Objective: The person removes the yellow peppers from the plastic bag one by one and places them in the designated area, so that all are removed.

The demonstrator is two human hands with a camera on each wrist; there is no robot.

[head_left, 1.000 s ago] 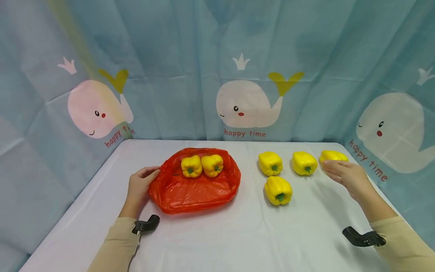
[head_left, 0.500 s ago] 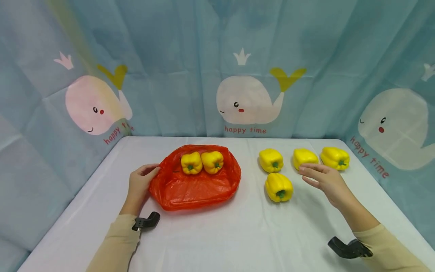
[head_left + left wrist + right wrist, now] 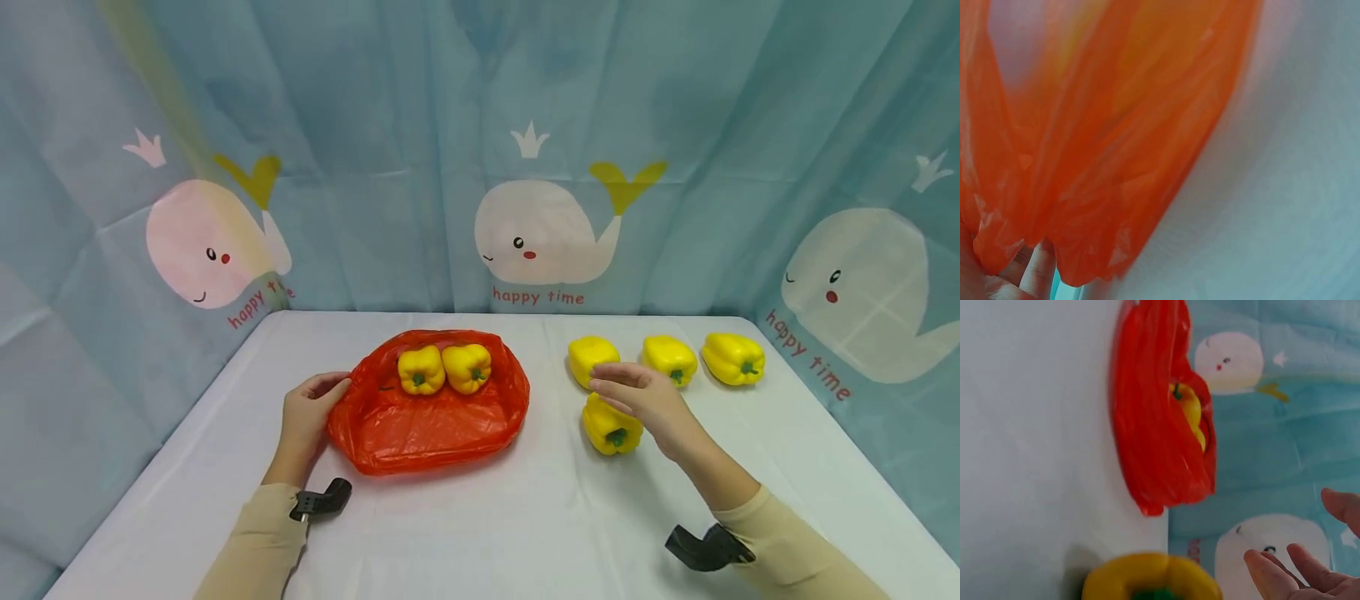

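Note:
A red plastic bag (image 3: 427, 429) lies with its mouth spread, two yellow bell peppers (image 3: 467, 368) inside at the back. My left hand (image 3: 306, 417) pinches the bag's left rim; in the left wrist view the fingers (image 3: 1038, 272) show at the gathered plastic. My right hand (image 3: 648, 408) is held over the table, its fingers relaxed and holding nothing. Its fingertips overlap the front yellow bell pepper (image 3: 611, 429) and the one behind it (image 3: 591, 357) in the head view. In the right wrist view, the hand (image 3: 1310, 575) shows spread fingers beside the near pepper (image 3: 1150, 575).
Two more yellow bell peppers, a middle one (image 3: 670, 360) and a far right one (image 3: 733, 358), lie at the back right of the white-covered table (image 3: 480, 533). A blue curtain (image 3: 375, 233) with whale prints stands along the back and sides.
My right hand has moved left, from the far right pepper past the middle one to the two nearer the bag. The left hand stays at the bag's rim, and the peppers have not moved.

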